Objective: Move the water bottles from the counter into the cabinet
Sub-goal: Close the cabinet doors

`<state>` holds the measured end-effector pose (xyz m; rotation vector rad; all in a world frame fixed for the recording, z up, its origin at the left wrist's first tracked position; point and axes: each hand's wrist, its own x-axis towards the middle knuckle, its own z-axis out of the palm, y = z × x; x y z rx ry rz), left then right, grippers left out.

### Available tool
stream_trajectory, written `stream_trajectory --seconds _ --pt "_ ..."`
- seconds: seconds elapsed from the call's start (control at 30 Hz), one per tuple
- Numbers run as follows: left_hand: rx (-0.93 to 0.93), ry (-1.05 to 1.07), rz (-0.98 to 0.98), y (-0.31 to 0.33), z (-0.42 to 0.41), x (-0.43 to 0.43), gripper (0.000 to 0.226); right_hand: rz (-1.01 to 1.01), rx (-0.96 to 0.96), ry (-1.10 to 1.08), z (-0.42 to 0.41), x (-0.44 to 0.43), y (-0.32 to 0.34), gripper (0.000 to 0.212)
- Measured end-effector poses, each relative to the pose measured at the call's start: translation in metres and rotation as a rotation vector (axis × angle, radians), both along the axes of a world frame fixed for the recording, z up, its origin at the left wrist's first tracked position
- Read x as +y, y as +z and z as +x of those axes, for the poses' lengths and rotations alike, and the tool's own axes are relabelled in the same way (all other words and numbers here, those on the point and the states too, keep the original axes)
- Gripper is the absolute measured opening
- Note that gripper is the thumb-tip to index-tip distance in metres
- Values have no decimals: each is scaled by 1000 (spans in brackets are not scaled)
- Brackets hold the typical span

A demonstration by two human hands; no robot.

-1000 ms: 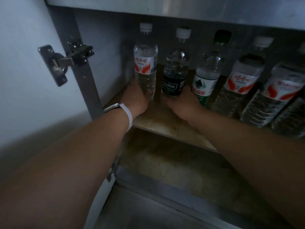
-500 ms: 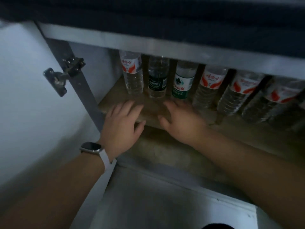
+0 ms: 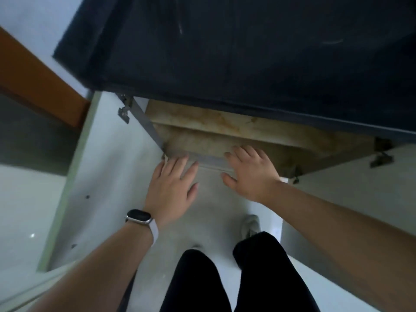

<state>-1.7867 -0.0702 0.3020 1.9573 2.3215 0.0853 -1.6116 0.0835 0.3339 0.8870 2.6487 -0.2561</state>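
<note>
Beneath the dark counter (image 3: pixel 225 52), which fills the frame from 10 to 2 o'clock, the cabinet (image 3: pixel 209 159) stands open, its stained tan shelf (image 3: pixel 213 122) and cabinet floor (image 3: pixel 202 143) showing at centre. The water bottles cannot be seen from this steep angle; the counter's front edge hides the back of the shelf.

A person leans over the opening with both hands held palm down and gripping nothing. The left hand (image 3: pixel 171 188), just below centre, has its fingers straight and close together, the tips over the cabinet's lower front rail near its left corner. The right hand (image 3: pixel 249 174), just beside it toward 3 o'clock, has its fingers spread, the tips over the cabinet floor. Whether either hand touches the cabinet cannot be told.

The left door (image 3: pixel 101 176) swings out toward 8 o'clock, a metal hinge (image 3: pixel 123 111) at its top inner edge. The right door (image 3: pixel 349 199) opens toward 4 o'clock.

A watch (image 3: pixel 138 216) on a pale strap sits on the left wrist. At 6 o'clock are black trousers (image 3: pixel 195 282) and a light shoe (image 3: pixel 251 225) on a pale floor (image 3: pixel 213 210). An orange-brown board (image 3: pixel 33 82) crosses at 9 o'clock.
</note>
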Motion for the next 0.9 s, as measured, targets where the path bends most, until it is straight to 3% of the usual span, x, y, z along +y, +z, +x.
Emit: stream_trajectory --seconds 0.2,0.33,0.53,0.9 --pt "-23 -39 -97 68 14 -31 56 25 -2 -34 31 -45 78 61" --pt "-8 -58 -62 110 19 -48 54 61 12 -86 52 -69 117 54" --pt "40 -34 -147 140 3 -80 47 104 0 -227 100 -96 152 54" --pt "62 411 -386 145 -26 -153 51 123 -163 -540 214 -98 134 56"
